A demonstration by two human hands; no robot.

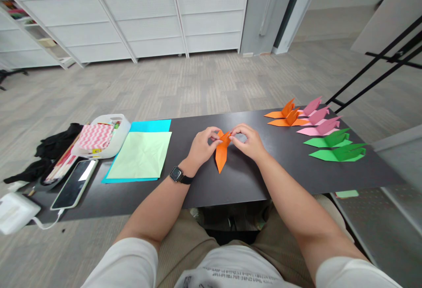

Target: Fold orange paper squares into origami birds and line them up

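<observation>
An orange origami bird (222, 152) is held between my two hands over the middle of the dark table, its pointed end toward me. My left hand (203, 144) pinches its upper left side between thumb and fingers. On the other side, my right hand (248, 142) closes thumb and fingertips on its upper right part. Fingers cover some of the upper folds. To the right stand finished-looking folded birds: two orange birds (288, 118), several pink birds (321, 127) and two green birds (339, 152).
Pale green paper (140, 156) lies on blue paper (151, 126) at the left. Beyond are a white basket (122, 136) with a pink zigzag pouch (95, 136), a phone (74, 184) on a cable, a white charger (18, 211) and black cloth (59, 143). The table edge (227, 204) is near my lap.
</observation>
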